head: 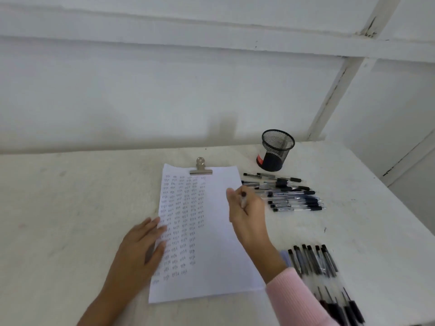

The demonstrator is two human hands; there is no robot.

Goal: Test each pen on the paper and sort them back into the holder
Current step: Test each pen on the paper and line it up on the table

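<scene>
Near-edge pen row [314,260] lies beside the pink sleeve [289,297]; right hand [244,212] works at the paper [211,255].
Right-hand fingers clamp one pen [243,200] over the sheet's right margin. Left hand [143,243] lies flat, fingers straight, on its left edge. Mesh holder [276,150] stands behind a second pen group [292,194].

Black mesh holder [277,149], white paper [219,231], pink sleeve [292,300]

pen [243,200] tip hidden by right hand [247,214]; near pens [314,261] blurred
</scene>
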